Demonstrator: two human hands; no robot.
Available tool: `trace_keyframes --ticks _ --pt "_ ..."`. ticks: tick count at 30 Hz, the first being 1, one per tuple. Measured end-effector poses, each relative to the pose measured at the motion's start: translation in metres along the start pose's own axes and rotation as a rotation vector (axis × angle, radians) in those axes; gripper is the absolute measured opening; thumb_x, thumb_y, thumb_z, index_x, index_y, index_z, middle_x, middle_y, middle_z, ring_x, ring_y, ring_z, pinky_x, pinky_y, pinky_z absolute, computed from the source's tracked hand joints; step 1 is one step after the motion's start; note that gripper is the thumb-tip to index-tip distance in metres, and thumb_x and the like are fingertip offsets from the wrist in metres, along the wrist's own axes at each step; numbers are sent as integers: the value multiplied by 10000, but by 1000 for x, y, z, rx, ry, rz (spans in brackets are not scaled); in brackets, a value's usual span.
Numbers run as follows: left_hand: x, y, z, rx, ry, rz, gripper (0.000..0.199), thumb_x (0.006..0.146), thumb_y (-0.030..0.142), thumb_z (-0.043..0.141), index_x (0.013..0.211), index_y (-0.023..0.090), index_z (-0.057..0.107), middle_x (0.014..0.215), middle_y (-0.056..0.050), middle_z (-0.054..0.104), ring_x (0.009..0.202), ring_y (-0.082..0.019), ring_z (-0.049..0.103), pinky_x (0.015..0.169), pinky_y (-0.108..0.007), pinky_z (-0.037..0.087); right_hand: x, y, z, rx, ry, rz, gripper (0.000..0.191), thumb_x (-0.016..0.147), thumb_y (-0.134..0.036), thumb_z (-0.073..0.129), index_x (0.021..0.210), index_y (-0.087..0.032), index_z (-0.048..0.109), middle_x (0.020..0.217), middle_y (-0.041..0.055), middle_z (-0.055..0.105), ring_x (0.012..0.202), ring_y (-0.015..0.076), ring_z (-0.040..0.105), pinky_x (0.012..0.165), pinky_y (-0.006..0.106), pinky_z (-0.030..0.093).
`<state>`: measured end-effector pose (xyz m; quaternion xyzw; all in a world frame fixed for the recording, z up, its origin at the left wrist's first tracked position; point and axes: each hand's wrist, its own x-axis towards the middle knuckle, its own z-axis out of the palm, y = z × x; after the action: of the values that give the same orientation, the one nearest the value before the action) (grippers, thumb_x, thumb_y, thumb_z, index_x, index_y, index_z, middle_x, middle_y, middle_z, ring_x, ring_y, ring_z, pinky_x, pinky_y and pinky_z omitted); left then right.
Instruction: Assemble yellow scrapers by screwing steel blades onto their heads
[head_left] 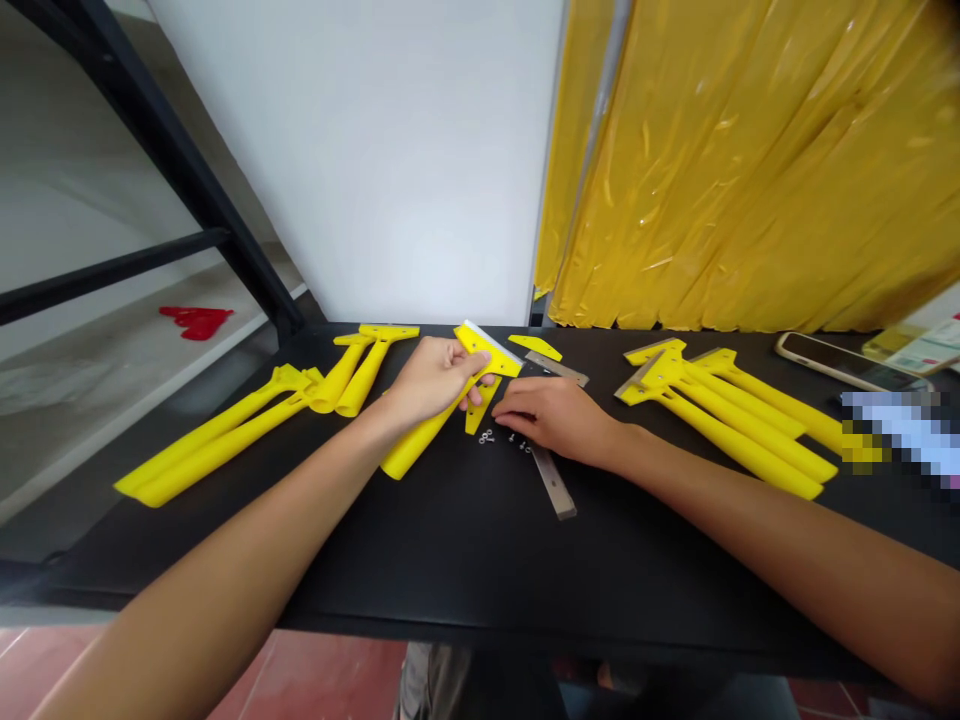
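Note:
My left hand is closed around a yellow scraper, its wide head tilted up and a pale blade edge along the top. My right hand hovers just right of the scraper with thumb and fingers pinched together; whatever they hold is too small to make out. Below the fingertips lie several small nuts and screws. One yellow clamp plate shows under the scraper head, and another yellow plate lies behind. A stack of metal blades rests partly under my right hand, with more blades beyond it.
Yellow scraper handles lie on the left of the black table. On the right is a group of scrapers with blades. A phone sits farther right. Yellow plastic sheeting and a white panel stand behind.

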<state>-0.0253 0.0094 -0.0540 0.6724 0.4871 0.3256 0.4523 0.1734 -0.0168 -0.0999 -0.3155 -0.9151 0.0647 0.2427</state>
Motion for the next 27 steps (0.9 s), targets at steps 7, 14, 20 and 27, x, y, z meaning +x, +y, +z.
trace_keyframes --ticks 7,14,20,27 --pt "-18 17 5 -43 -100 45 276 956 294 626 760 106 676 588 -55 680 455 -107 600 473 -224 484 -13 -31 -42 238 328 151 120 943 -249 658 994 -221 762 892 12 754 685 120 636 619 248 478" --pt "-44 31 35 -170 -216 -11 294 973 324 609 788 104 671 659 -58 709 502 -134 673 487 -234 551 -24 -43 -49 436 492 345 96 916 -280 688 934 -225 764 898 38 731 785 166 652 606 274 480" --pt "-43 17 54 -287 -207 -146 266 957 283 641 756 108 650 733 -69 719 532 -149 711 495 -240 587 -25 -37 -29 397 404 401 129 940 -313 640 931 -229 737 874 36 709 758 166 632 619 282 487" --pt "-42 13 54 -212 -204 -141 275 967 276 630 748 110 635 684 -59 709 535 -150 711 505 -243 586 -26 -31 -30 581 338 522 158 915 -351 672 928 -208 738 919 37 725 800 176 640 696 297 511"
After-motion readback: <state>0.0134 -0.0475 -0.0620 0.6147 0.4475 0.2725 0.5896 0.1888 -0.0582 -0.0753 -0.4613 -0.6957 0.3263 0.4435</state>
